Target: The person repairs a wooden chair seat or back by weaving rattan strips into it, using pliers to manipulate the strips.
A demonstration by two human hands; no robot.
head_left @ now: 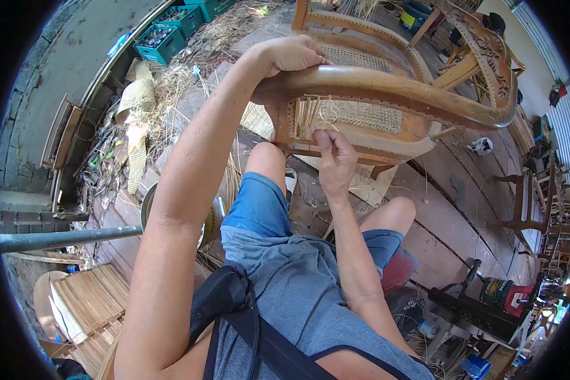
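A wooden chair with a curved rail stands before my knees, with small holes along the rail's edge. Several pale cane strands run from the rail down to the lower frame at its left end. My left hand is bent over the rail's far side, its fingertips hidden behind the wood. Just below the strands, my right hand has thumb and forefinger pinched together on a thin cane strand, only partly visible. Woven cane fills a panel seen beneath the rail.
Another carved chair frame stands at the upper right. Teal crates and heaps of cane scraps lie at the left. A rolled cane sheet rests there too. Wood slats are at the lower left, and a power tool at the right.
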